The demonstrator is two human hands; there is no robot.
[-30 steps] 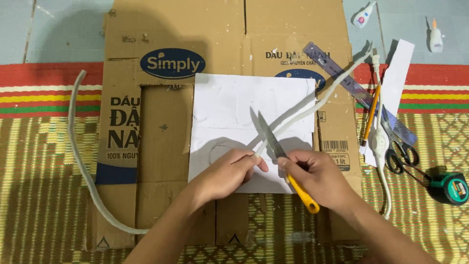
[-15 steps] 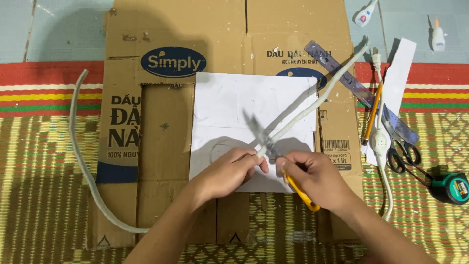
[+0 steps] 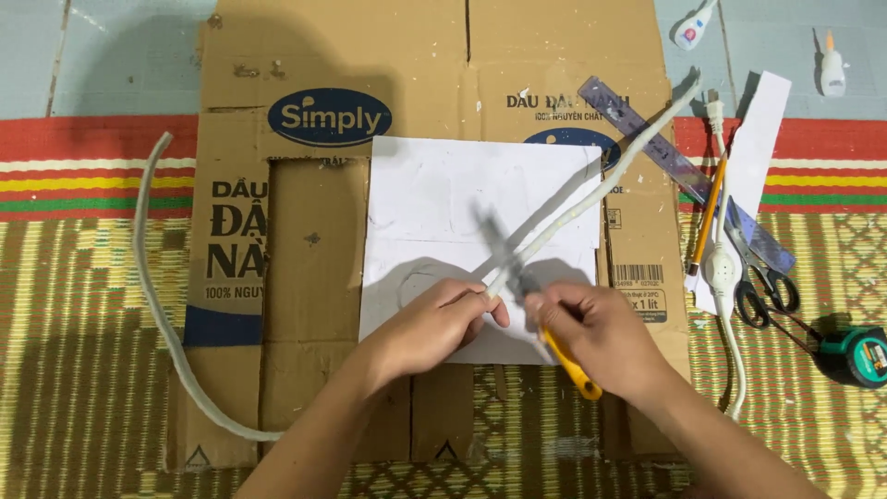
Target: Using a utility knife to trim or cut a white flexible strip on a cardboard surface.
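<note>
My left hand (image 3: pixel 434 323) pinches the near end of a long grey-white rolled tube (image 3: pixel 591 194) that runs diagonally up to the right across a white sheet (image 3: pixel 443 203). My right hand (image 3: pixel 596 337) grips a knife with an orange handle (image 3: pixel 568 365); its blade (image 3: pixel 499 245) is motion-blurred and crosses the tube just beyond my left fingertips. Both hands rest over the lower edge of the white sheet, which lies on a flattened brown cardboard box (image 3: pixel 314 259).
A second long grey tube (image 3: pixel 152 305) curves along the cardboard's left edge. At the right lie a clear ruler (image 3: pixel 647 139), a pencil (image 3: pixel 707 217), black scissors (image 3: pixel 762 282), a white cable with switch (image 3: pixel 721 268), a tape measure (image 3: pixel 859 356), a paper strip (image 3: pixel 758 139) and two glue bottles (image 3: pixel 832 69). A woven mat lies underneath.
The knife blade has shifted along the tube and is now blurred with motion. My hands stay in nearly the same place.
</note>
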